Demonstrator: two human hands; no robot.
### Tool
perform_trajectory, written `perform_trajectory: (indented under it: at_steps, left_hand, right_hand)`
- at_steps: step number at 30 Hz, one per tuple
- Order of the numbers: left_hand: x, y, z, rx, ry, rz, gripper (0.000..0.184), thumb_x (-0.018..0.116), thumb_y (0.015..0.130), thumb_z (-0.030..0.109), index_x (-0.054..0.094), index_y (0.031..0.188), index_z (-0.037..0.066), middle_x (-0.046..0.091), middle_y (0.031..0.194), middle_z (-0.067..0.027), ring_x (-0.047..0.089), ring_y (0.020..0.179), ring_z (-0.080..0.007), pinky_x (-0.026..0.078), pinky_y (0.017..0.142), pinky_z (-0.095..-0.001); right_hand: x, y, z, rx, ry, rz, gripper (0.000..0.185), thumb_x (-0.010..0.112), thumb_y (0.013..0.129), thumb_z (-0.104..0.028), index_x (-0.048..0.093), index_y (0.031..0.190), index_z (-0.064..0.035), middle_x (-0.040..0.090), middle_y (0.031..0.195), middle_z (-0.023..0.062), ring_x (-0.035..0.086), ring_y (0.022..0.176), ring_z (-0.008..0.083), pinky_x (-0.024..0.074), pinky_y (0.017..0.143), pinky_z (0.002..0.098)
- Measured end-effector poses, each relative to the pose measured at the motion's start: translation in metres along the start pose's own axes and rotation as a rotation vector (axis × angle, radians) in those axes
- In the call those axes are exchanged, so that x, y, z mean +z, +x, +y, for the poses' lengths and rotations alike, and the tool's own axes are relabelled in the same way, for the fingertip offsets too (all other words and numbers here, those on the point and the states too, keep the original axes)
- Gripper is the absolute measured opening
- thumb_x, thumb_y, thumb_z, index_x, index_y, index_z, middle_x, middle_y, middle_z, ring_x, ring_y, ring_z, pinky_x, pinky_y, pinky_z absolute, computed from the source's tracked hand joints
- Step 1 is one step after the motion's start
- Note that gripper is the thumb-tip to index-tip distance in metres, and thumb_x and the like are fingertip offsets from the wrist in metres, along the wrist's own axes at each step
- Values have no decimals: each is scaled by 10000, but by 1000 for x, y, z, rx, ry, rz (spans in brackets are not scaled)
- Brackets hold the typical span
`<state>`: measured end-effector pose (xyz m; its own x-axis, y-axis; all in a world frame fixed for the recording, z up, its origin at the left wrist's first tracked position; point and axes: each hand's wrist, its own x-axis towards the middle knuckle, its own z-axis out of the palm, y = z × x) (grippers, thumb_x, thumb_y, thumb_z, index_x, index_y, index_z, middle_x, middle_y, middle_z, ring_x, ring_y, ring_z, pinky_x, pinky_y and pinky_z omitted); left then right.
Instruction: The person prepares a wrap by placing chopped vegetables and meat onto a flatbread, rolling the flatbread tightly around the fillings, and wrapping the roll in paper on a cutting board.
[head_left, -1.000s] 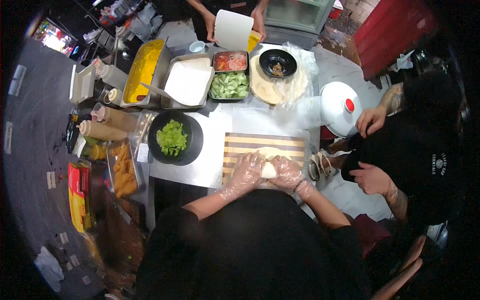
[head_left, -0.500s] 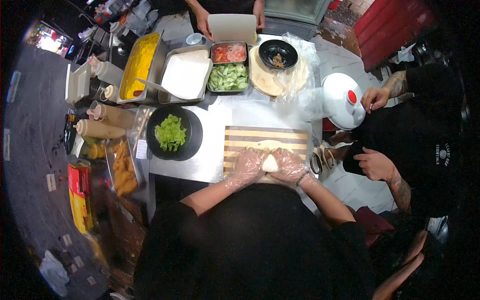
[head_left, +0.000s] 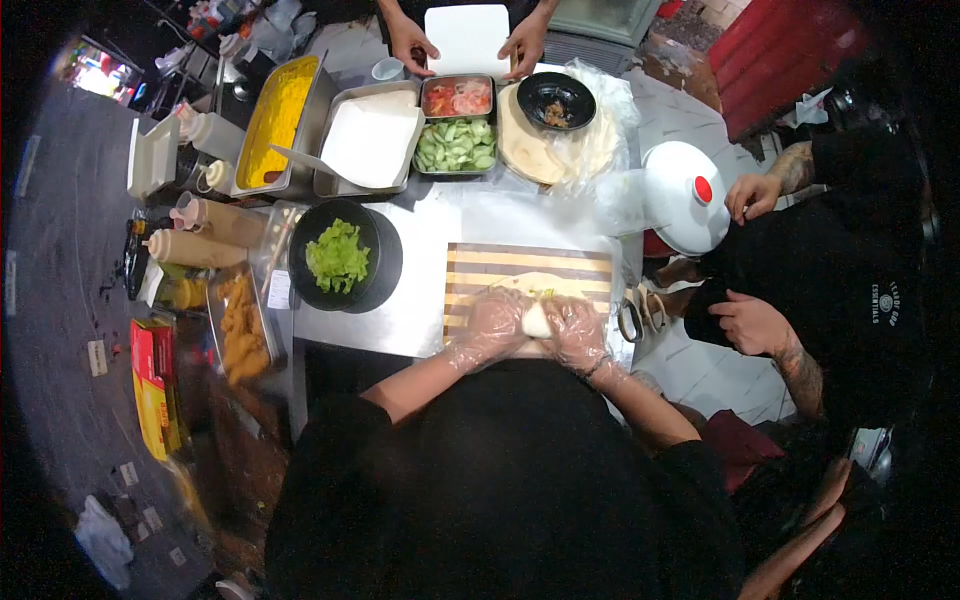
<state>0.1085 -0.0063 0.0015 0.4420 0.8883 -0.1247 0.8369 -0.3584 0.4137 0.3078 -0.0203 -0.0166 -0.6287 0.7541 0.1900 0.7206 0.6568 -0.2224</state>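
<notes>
Both my hands wear clear plastic gloves. My left hand point(head_left: 495, 325) and my right hand point(head_left: 574, 335) are closed around the near edge of a flatbread wrap point(head_left: 537, 321), which is partly folded over. Its flat far part lies on a striped wooden cutting board point(head_left: 472, 256), with bits of green filling showing between my fingers. My palms hide most of the wrap. Left of the board stands a black bowl point(head_left: 382, 262) of chopped lettuce point(head_left: 338, 256).
Sliced cucumbers point(head_left: 456, 148), tomato and onion point(head_left: 458, 97), stacked flatbreads point(head_left: 530, 140) and a yellow-filled pan point(head_left: 278, 115) line the far side. Sauce bottles point(head_left: 195, 248) stand left. A co-worker's hands hold a white box point(head_left: 467, 40); another person stands right beside a white lidded pot point(head_left: 685, 205).
My hands stay on the wrap, and a bit more filling shows at the fold. The co-worker opposite has turned the white box more upright, with both hands now at its sides.
</notes>
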Motion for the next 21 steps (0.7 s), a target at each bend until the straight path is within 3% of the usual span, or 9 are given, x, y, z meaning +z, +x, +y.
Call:
perform_trajectory:
  at_steps: [2,9,12,17,21]
  left_hand:
    - [-1,2,-1,0,6,-20,375,750,733,417,658,895,91,656,822,-126,641,830,-278,526,774,-401]
    - [2,2,-4,44,38,-28,383,743,742,396,649,935,79,644,870,-116,634,855,-277,521,781,-406]
    - [-3,1,1,29,37,12,399,741,737,381,646,963,67,639,921,-123,634,892,-285,519,798,-409]
    - [-1,4,-3,18,-55,-22,372,735,732,351,654,939,52,634,957,-138,632,926,-303,520,813,-410]
    - [-2,5,-4,41,-66,-7,339,731,734,340,663,898,50,637,920,-140,634,918,-317,522,811,-411]
  right_hand:
    - [-1,5,1,100,161,-71,647,774,687,-341,583,1220,-27,608,1093,146,570,999,308,434,901,479]
    - [-5,14,-1,115,86,-148,715,782,661,-422,582,1240,-53,608,1094,116,571,1024,277,439,901,465]
    - [-3,16,0,69,97,-21,728,789,657,-419,578,1250,-54,608,1096,118,564,1053,285,434,918,483]
    - [-20,35,-6,244,215,-332,571,779,670,-369,608,1124,-69,620,1050,132,586,1031,303,454,909,452]
    - [-19,35,-1,200,227,-265,499,773,672,-342,616,1059,-68,625,1022,137,601,1000,308,470,889,436]
